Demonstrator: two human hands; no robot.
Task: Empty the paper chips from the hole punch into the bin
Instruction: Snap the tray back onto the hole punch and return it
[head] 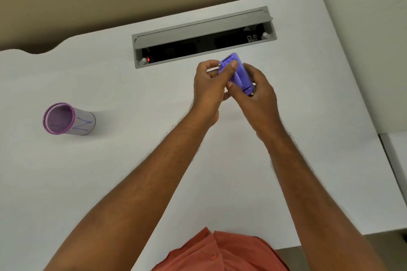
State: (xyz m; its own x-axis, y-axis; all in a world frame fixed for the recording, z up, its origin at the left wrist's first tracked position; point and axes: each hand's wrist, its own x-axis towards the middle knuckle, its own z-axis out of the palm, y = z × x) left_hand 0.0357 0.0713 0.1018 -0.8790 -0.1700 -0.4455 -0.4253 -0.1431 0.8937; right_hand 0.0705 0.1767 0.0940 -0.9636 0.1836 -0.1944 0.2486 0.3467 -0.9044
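**Hole punch lifted in both hands, bin well off to your left**

Nearest the camera, your orange shirt (220, 253) filled the bottom edge, and both bare forearms ran up from it over the white desk (132, 171) to meet past its middle.

You held the purple hole punch (239, 75) above the desk with both hands. Your right hand (256, 97) was closed around its lower end and far side, carrying it. Your left hand (209, 88) was closed on the near side, thumb and forefinger pinching at the upper end, where a small metal pin showed. The punch stood tilted, top leaning away from you. I could not tell whether its chip tray was loosened or shut; your fingers hid that seam.

By my judgement you were working the tray cover loose. To do that well, you needed to keep the right hand firm and let the left do the prying, and to hold the tray side upward so no chips dropped on the desk.

The bin (66, 119), a small purple-rimmed cup, stood well apart to your left, mouth open. Better to have carried the punch over it before the cover came free.

Beyond your hands lay the grey cable hatch (202, 37), lid raised. Chips could have fallen into it.
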